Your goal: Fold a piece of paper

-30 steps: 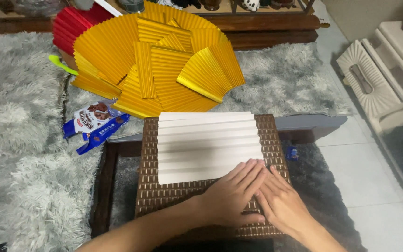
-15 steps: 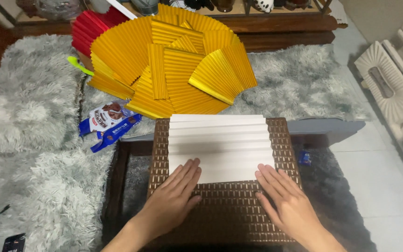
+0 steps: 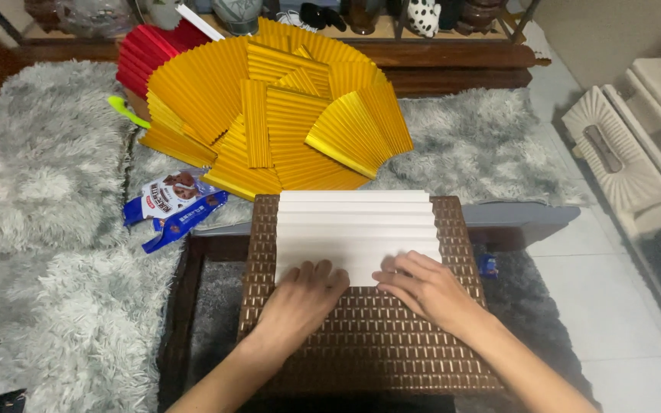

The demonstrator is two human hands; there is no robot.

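- White pleated paper (image 3: 355, 229) lies flat on the brown woven stool top (image 3: 369, 344) in the middle of the frame, its far edge near the stool's upper edge.
- I see its folds running left to right across the frame, so the long axis lies crosswise to my forearms; the near edge faces me.
- My left hand (image 3: 300, 298) rests palm down at the paper's near edge, left of centre, fingers loosely spread and laid flat; it pinches nothing that I can see.
- My right hand (image 3: 422, 287) sits just beside it, right of centre, fingers extended over the near edge and pressing on the sheet, not curled around it.
- Both hands are close together, thumbs nearly meeting, touching the paper's lowest pleat.
- Yellow pleated paper fans (image 3: 284, 115) are heaped in the upper centre of the frame on the grey shaggy rug (image 3: 32, 191), well apart from my hands.
- Red pleated paper (image 3: 147, 53) shows behind them at upper left.
- Blue and white snack wrappers (image 3: 174, 206) lie on the rug left of the stool.
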